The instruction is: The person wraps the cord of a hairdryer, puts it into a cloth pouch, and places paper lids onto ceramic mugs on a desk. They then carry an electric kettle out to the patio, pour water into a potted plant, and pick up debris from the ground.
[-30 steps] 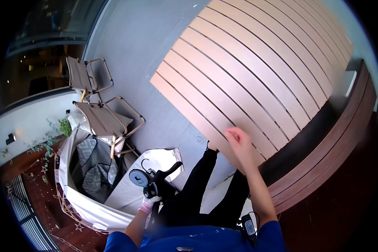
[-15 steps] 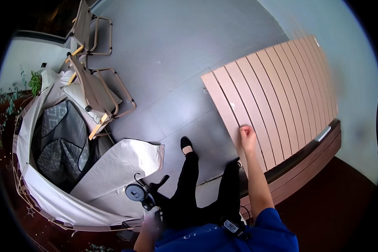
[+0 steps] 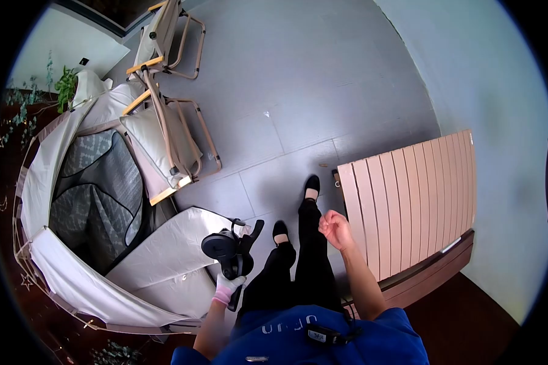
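Observation:
My left hand (image 3: 228,288), in a white and pink glove, is wrapped round the handle of a black handheld device (image 3: 230,249) with a round disc-shaped head and a lever-like arm. The device is held in front of my left leg, over the pale fabric flap of the tent. My right hand (image 3: 335,229) is bare, its fingers curled in, and hovers beside the near left edge of the slatted wooden table (image 3: 408,201). Nothing shows in its fingers.
On the left stands an open pale tent (image 3: 61,261) with patterned grey fabric inside. Two folding chairs (image 3: 179,137) are behind it, one with a cushion. A wooden bench (image 3: 432,277) runs along the table's near right side. A wall (image 3: 493,121) rises at the right.
The view has turned and moved forward, so the table now lies lower right and the chairs nearer. My right hand has come off the tabletop. The device stays in my left hand.

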A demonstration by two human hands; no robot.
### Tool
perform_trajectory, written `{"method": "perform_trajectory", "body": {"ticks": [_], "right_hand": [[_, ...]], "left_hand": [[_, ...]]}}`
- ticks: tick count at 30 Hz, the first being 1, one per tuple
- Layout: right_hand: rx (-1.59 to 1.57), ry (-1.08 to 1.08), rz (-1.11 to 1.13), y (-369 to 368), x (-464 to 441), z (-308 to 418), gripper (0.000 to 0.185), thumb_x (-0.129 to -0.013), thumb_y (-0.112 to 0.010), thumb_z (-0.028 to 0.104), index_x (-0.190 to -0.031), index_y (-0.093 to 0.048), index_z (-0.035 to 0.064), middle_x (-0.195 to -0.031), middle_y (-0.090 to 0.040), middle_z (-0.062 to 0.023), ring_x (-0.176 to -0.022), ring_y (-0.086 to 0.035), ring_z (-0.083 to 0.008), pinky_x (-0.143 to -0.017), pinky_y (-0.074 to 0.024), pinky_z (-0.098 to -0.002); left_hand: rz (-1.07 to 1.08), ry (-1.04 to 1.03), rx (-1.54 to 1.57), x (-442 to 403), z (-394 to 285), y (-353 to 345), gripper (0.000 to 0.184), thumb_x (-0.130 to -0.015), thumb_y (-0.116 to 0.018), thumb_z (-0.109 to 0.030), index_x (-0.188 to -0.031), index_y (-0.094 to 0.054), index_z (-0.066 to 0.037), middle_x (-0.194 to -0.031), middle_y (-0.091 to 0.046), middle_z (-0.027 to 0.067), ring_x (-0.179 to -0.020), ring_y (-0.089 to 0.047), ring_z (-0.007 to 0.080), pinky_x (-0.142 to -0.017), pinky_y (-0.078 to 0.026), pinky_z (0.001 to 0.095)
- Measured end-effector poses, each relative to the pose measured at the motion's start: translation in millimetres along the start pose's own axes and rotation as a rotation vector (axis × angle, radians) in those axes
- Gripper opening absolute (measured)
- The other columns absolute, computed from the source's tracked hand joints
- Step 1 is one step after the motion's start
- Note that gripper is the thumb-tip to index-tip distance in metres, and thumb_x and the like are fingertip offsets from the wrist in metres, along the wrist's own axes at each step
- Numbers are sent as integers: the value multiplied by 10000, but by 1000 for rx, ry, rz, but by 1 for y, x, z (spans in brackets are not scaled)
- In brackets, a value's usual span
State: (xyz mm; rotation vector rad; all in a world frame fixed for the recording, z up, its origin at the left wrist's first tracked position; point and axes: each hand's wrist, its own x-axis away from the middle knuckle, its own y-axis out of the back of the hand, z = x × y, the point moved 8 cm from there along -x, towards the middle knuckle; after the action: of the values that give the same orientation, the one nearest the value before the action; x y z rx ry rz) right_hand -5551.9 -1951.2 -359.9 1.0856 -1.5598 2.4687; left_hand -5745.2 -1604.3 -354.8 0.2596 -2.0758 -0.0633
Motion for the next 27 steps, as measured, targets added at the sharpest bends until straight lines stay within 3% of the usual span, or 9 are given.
{"method": "perform_trajectory", "body": {"ticks": [3,7,9,14,17,21,22,25,27], "right_hand": [[67,-25,93,-16,-50,25,120,-847,-466,-11,-805,-576,8,-722,-537,-50,-569,-460,-103,-551,-386,-218],[620,-72,-52,-29,-130,70,120,-851,-560,43,-932,-638,1,-766,-614,-38,-630,-549,-79,-572,-444,-210],[772,-108,-13,-56,-158,87,130,-866,-565,72,-935,-646,-3,-763,-608,-27,-635,-545,-78,-587,-456,-214],[936,-205,100,-70,-219,118,172,-913,-526,147,-886,-629,12,-749,-591,-16,-657,-552,-80,-591,-462,-222],[869,-247,92,-62,-257,122,188,-936,-481,162,-897,-598,21,-791,-605,-28,-694,-566,-93,-635,-468,-230],[1032,-151,41,-61,-309,129,174,-935,-483,137,-924,-614,23,-737,-544,12,-634,-489,-59,-608,-432,-203],[1046,-137,14,-60,-323,125,200,-926,-513,188,-881,-630,32,-646,-472,47,-573,-414,-45,-549,-375,-194],[1199,-196,-140,-46,-359,110,270,-908,-549,280,-830,-648,41,-571,-409,74,-534,-372,-37,-504,-313,-191],[1229,-193,-165,-19,-393,71,315,-889,-565,318,-771,-640,36,-528,-404,66,-505,-369,-50,-475,-292,-215]], "left_hand": [[12,-43,91,-12,-82,-34,338,-661,-704,36,-966,-562,15,-743,-617,87,-578,-609,184,-493,-548,314],[17,-194,253,-42,-185,-81,335,-681,-693,15,-988,-561,-2,-802,-613,78,-610,-613,172,-511,-543,287],[-72,-50,269,-56,-208,-93,231,-715,-684,20,-920,-579,5,-771,-610,76,-609,-614,165,-522,-553,283],[-49,-51,424,-91,-263,-134,227,-714,-703,-10,-900,-574,-13,-775,-607,61,-620,-611,154,-530,-547,281],[9,-31,402,-110,-267,-150,213,-715,-689,5,-899,-582,-16,-782,-611,54,-647,-610,148,-571,-554,282],[20,27,396,-138,-250,-152,138,-731,-675,-10,-854,-614,-9,-741,-605,49,-641,-605,137,-598,-545,278],[35,29,362,-151,-238,-149,114,-735,-674,-17,-835,-622,-3,-726,-600,42,-632,-601,130,-590,-533,274],[40,102,358,-181,-216,-136,142,-725,-694,-33,-842,-619,-3,-722,-599,33,-605,-594,123,-576,-515,262],[85,109,367,-199,-191,-123,211,-745,-678,-7,-932,-581,-14,-808,-597,63,-721,-601,153,-596,-556,289]]}}
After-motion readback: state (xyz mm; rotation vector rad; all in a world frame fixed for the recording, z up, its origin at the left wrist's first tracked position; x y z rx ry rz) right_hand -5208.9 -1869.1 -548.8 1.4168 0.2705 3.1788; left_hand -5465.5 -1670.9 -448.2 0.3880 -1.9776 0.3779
